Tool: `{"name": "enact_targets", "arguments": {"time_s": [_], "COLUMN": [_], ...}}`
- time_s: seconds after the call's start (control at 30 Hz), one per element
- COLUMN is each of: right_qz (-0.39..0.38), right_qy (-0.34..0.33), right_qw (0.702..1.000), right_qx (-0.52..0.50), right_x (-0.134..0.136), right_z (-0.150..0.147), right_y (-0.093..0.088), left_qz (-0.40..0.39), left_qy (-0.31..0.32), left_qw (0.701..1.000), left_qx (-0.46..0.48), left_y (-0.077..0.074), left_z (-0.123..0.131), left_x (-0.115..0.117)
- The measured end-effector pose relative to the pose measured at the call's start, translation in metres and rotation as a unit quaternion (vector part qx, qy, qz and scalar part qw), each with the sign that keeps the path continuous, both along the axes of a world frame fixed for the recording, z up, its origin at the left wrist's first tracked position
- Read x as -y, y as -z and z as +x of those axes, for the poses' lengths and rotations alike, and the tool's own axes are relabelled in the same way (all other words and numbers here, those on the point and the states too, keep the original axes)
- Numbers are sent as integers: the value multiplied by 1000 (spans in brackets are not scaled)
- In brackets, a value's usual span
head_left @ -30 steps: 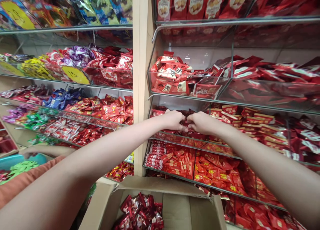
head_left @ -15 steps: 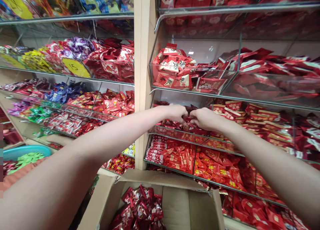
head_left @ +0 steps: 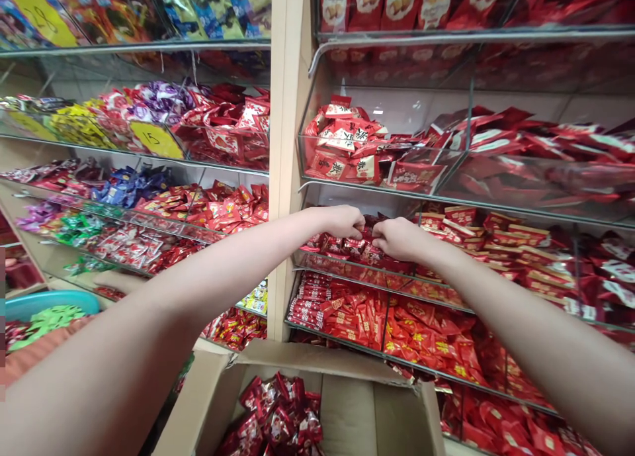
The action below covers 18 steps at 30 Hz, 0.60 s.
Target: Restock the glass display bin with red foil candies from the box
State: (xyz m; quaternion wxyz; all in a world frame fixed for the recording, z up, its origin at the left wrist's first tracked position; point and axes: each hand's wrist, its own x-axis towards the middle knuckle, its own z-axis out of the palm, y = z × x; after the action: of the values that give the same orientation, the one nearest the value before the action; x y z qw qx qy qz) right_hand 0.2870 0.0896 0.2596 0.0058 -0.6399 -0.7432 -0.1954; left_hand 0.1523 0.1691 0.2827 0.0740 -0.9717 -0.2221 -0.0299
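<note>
Both hands are meeting over the dark red candies [head_left: 347, 245] in the glass bin [head_left: 357, 269]: left hand [head_left: 343, 221] and right hand [head_left: 399, 237] are curling, fingers pinching wrappers directly beneath, equally near.

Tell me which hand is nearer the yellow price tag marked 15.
Left. The left hand is beside the wooden post, closer to the yellow price tag; the right hand is farther right, touching the same dark red candies.

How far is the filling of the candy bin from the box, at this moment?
Done: dark red candies already lie in the clear bin, a low layer. In hand: the left hand and the right hand are both inside that bin, on the pile; whether the fingers hold any is unclear. Left: the cardboard box below holds many matching candies.
</note>
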Motion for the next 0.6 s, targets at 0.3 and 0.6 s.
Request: {"name": "enact_targets", "arguments": {"time_s": [0.3,0.6], "right_qz": [-45,-66], "right_qy": [10,-6], "right_qw": [999,998], "right_qx": [-13,-20], "right_x": [2,12], "right_z": [2,2], "right_y": [-1,-7], "left_qz": [-36,3], "left_qy": [14,35], "left_qw": [999,999], "left_qx": [-17,13], "left_y": [-3,0], "left_z": [-7,-8], "left_x": [2,16]}}
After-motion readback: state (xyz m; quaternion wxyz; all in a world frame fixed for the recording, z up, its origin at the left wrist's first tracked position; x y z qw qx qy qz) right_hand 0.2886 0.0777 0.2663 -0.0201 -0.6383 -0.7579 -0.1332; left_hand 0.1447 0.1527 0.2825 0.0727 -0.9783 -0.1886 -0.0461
